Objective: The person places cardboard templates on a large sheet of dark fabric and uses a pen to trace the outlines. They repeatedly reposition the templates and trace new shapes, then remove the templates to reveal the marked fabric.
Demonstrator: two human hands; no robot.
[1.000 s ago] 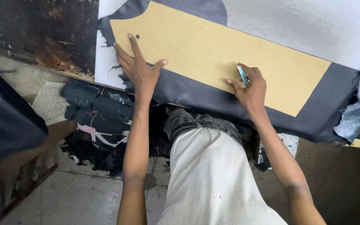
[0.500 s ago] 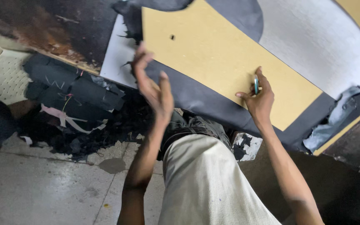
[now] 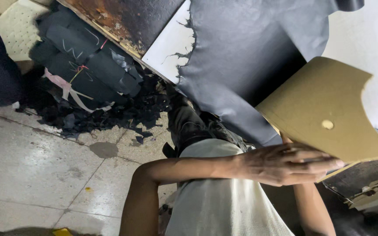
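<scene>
Counter (image 3: 110, 22) with a rusty, worn top carries a large sheet of dark grey leather-like material (image 3: 241, 57), over whose lower edge a tan cardboard pattern piece with a small round hole (image 3: 324, 109) is lifted, gripped at its lower edge by the left hand (image 3: 285, 164), fingers (image 3: 316, 165) stretched out close together.

The tan cardboard pattern piece (image 3: 324, 111) has come up off the dark grey fabric sheet (image 3: 246, 57), lifted at its lower edge by the left hand (image 3: 285, 164).
</scene>
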